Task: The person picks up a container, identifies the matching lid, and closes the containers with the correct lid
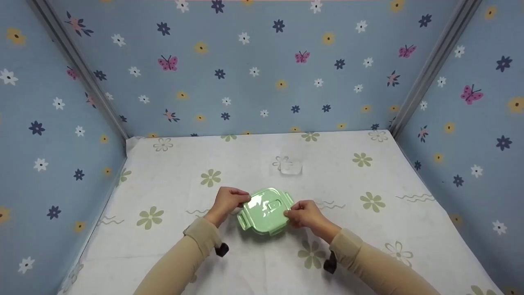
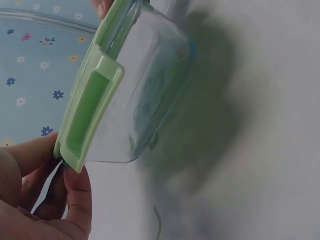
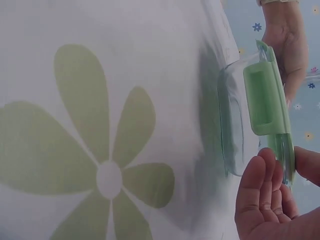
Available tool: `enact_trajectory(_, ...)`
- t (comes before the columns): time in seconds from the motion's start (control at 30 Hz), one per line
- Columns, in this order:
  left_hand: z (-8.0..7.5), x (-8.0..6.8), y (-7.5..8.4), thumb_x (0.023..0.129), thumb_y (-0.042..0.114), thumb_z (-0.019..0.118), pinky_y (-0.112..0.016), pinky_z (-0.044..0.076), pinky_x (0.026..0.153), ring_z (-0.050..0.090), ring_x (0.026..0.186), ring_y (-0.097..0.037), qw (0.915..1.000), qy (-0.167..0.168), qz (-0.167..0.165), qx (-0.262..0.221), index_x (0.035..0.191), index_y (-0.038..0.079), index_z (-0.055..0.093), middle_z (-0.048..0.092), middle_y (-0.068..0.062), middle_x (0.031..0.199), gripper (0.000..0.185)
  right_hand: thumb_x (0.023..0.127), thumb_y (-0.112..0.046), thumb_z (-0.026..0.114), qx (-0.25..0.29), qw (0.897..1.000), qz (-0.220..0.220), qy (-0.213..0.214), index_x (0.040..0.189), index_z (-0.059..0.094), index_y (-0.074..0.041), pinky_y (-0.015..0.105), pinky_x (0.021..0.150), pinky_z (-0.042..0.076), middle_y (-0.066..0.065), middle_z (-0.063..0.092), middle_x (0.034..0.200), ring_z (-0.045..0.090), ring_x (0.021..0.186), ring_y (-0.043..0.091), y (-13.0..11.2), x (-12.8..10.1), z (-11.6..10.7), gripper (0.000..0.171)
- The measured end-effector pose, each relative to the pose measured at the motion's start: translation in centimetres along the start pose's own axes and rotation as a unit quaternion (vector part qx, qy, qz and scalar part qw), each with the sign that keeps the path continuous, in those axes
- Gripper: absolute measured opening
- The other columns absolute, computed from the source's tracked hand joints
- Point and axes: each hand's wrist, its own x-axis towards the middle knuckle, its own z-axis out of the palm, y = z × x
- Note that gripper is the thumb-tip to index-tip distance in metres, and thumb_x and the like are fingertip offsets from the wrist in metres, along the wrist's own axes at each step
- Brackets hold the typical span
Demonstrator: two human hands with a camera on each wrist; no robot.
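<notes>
The left hand (image 1: 227, 203) and right hand (image 1: 305, 214) each pinch an opposite edge of the green-lidded glass container (image 1: 265, 211) at mid-table, judged rigid, slippery and breakable, best gripped by its lid rim.

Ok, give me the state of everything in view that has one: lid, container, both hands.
green lid: seated on top of the container, side flaps folded down.
glass container: upright on the table, looks empty.
left hand: grip pinching the lid's left edge.
right hand: grip pinching the lid's right edge.
tablecloth: spread flat.
</notes>
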Motion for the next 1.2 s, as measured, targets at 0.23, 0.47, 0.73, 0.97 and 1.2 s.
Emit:
enact_trajectory(0.23,-0.2,1.2,-0.2,0.094,0.011,0.081,-0.024,0.059,0.078,0.073,0.081,-0.013,0.9997,-0.013,0.013,0.017,0.104,0.0,0.083,0.082,-0.009,0.098,0.015,0.094,-0.01,0.083,0.009,1.0,0.004,-0.005,0.093,0.071,-0.001,0.032,0.068,0.066,0.005,0.072,0.08,0.071,0.07,0.015,0.5,-0.6,0.6,0.014)
enact_trajectory(0.47,-0.3,2.1,-0.6,0.094,0.01,0.082,-0.025,0.059,0.077,0.072,0.081,-0.013,0.9997,-0.015,0.009,0.017,0.103,-0.001,0.082,0.081,-0.01,0.098,0.014,0.095,-0.01,0.081,0.01,1.0,0.005,0.001,0.096,0.073,0.001,0.035,0.071,0.067,0.007,0.074,0.082,0.072,0.071,0.015,0.8,-0.6,1.1,0.014)
enact_trajectory(0.73,-0.2,2.2,-1.0,0.095,0.011,0.08,-0.022,0.058,0.074,0.072,0.078,-0.012,0.9994,-0.018,0.019,0.021,0.104,-0.001,0.082,0.081,-0.01,0.096,0.015,0.095,-0.014,0.082,-0.002,1.0,0.006,-0.013,0.096,0.074,0.0,0.035,0.07,0.067,0.007,0.074,0.083,0.073,0.071,0.017,0.8,-0.3,0.9,0.016)
enact_trajectory(0.97,-0.2,1.8,-1.0,0.099,0.018,0.078,-0.027,0.06,0.084,0.073,0.096,-0.018,0.9996,-0.022,0.011,0.015,0.119,0.0,0.078,0.079,-0.012,0.114,0.027,0.093,-0.029,0.086,-0.061,0.998,0.012,0.02,0.083,0.065,-0.01,0.027,0.06,0.06,0.004,0.07,0.075,0.07,0.064,0.015,0.6,0.0,0.0,0.03)
enact_trajectory(1.2,-0.2,1.0,-1.4,0.101,0.027,0.075,-0.036,0.059,0.097,0.068,0.116,-0.027,0.9995,-0.025,0.004,0.019,0.143,-0.004,0.064,0.068,-0.02,0.134,0.053,0.092,-0.026,0.088,-0.028,0.998,0.02,0.054,0.105,0.059,-0.006,0.034,0.067,0.065,0.01,0.071,0.092,0.076,0.075,0.021,0.0,0.9,-0.7,0.038)
